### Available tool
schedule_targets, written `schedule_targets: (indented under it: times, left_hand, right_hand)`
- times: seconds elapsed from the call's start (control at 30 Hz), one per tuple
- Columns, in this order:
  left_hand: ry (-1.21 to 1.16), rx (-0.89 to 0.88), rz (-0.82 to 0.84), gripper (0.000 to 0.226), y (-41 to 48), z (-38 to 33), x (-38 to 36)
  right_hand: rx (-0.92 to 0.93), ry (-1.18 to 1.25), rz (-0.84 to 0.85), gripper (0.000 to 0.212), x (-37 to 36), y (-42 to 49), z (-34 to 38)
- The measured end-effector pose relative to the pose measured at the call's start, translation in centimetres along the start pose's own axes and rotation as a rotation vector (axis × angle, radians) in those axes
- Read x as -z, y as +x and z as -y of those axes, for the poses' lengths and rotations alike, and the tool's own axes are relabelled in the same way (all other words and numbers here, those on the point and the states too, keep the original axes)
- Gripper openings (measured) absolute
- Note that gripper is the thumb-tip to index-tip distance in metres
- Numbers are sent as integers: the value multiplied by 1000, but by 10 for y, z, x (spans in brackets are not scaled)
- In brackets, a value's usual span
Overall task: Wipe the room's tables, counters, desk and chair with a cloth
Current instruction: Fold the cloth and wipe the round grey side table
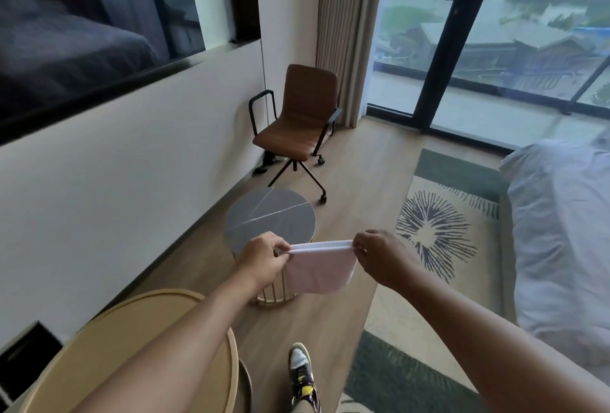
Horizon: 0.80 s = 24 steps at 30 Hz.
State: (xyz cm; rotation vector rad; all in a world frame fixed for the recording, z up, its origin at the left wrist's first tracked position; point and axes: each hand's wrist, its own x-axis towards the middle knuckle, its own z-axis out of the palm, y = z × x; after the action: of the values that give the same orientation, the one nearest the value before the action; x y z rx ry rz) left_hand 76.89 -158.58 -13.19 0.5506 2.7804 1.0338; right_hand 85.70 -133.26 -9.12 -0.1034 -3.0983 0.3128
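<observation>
Wood-look planks of the floor fill the middle of my view, running from 6 o'clock up to the glass doors at 1 o'clock. At 3 o'clock I see the bed under rumpled white linen, and between it and the bare floor lies a rug with a dark starburst pattern and green bands. A white wall with a dark window takes the 9 to 11 o'clock side.

At 12 o'clock, near the wall corner and the curtain, stands the brown chair on castors, with black armrests. At 7 o'clock I see a round, light wooden desk, partly covered by my left forearm. Just past my hands, toward 12 o'clock, stands a smaller round grey desk with pale lines across its top and a slatted gold base.

The cloth, pale pink, hangs in the air at the centre, in front of the grey desk's near edge and not touching it as far as I can tell. My left hand pinches its upper left corner and my right hand pinches the upper right corner, so the top edge is stretched taut between them and the rest droops below. At 6 o'clock one sneaker shows on the floor.
</observation>
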Motion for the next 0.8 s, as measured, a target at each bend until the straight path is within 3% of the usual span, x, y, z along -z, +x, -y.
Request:
schedule_targets:
  times: [0.27,0.37,0.63,0.8]
  left_hand:
    - [-52,39,27,22,151,34,-7]
    - [-53,56,22,18,199,45,7]
    - [-98,240,-56,17,259,82,15]
    - [-117,364,-115,30,279,103,15]
  right_hand:
    - [11,-4,86,24,-4,160,-31]
    - [25,3,66,21,-5,216,-32]
    - [84,86,40,18,-36,323,-23]
    - [160,109,135,18,-67,385,-19]
